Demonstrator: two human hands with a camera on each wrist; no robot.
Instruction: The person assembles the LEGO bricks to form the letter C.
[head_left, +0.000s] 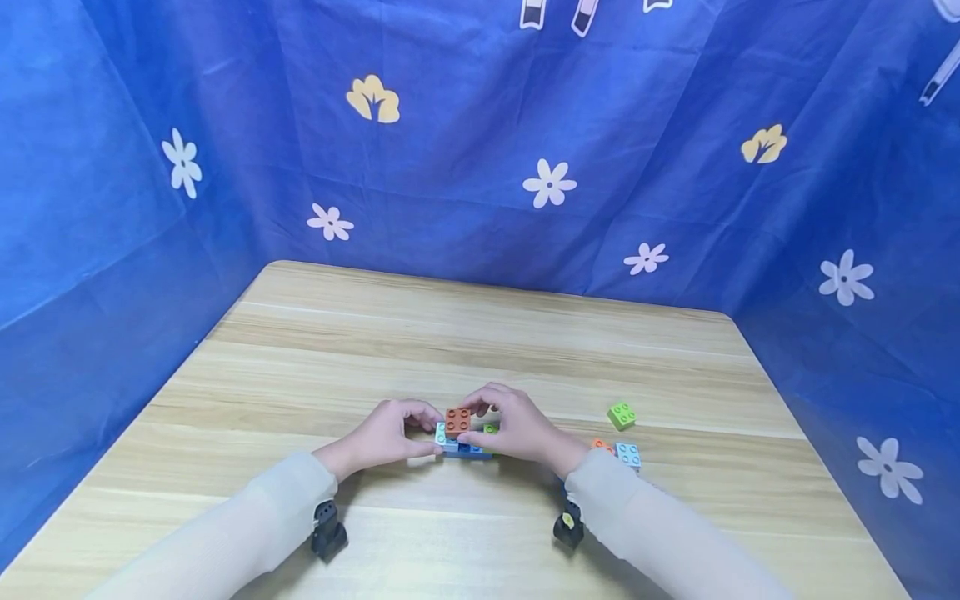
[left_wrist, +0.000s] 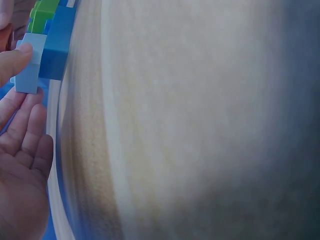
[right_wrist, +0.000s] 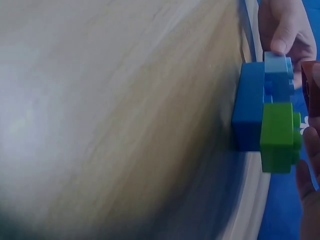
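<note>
My left hand (head_left: 386, 432) pinches a light blue brick (left_wrist: 30, 62) between thumb and fingertips. That brick sits at one end on top of a longer blue brick (right_wrist: 249, 107). At the blue brick's other end a green brick (right_wrist: 277, 137) is mounted, its studs facing up. A reddish-brown brick with a square of studs (head_left: 457, 421) is gripped by my right hand (head_left: 517, 425), thumb on the near side and fingers behind. It is held close over the gap between the light blue and green bricks. In the right wrist view it is partly cut off.
To the right on the wooden table (head_left: 480, 333) lie a loose green brick (head_left: 622, 415), an orange brick (head_left: 603, 446) and another light blue brick (head_left: 628, 455). My right forearm partly covers these nearer ones. Blue patterned cloth (head_left: 465, 167) hangs behind and beside the table.
</note>
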